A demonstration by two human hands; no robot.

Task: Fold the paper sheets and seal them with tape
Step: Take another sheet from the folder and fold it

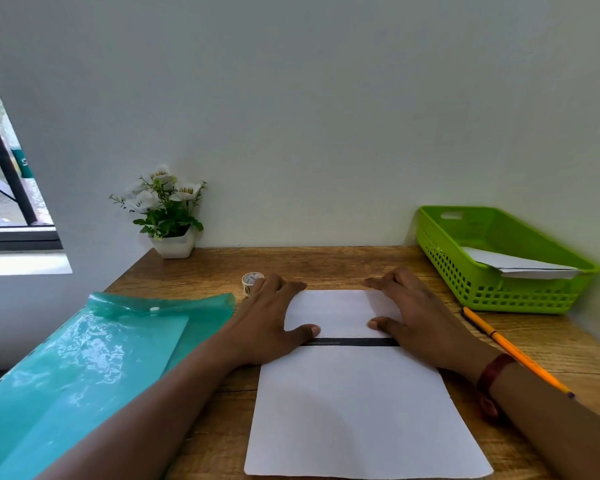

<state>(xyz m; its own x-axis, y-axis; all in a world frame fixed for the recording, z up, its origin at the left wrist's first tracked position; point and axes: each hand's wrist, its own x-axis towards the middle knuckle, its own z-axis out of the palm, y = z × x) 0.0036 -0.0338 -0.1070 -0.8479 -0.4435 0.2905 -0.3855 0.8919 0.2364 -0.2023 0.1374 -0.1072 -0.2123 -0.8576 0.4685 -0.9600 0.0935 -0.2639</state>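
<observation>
A white paper sheet (pixel 357 410) lies on the wooden table (pixel 326 261), with a black line across it. Its far part is folded toward me, and the flap's edge lies along that line. My left hand (pixel 274 320) lies flat on the flap's left side, thumb near the line. My right hand (pixel 413 313) presses the flap's right side, fingers stretched along the far crease. A small roll of tape (pixel 251 281) stands just behind my left hand's fingers.
A teal plastic folder (pixel 94 362) lies at the left. A green basket (pixel 499 258) with folded paper (pixel 523 266) stands at the back right. An orange pencil (pixel 513 351) lies by my right wrist. A white flower pot (pixel 174 244) sits against the wall.
</observation>
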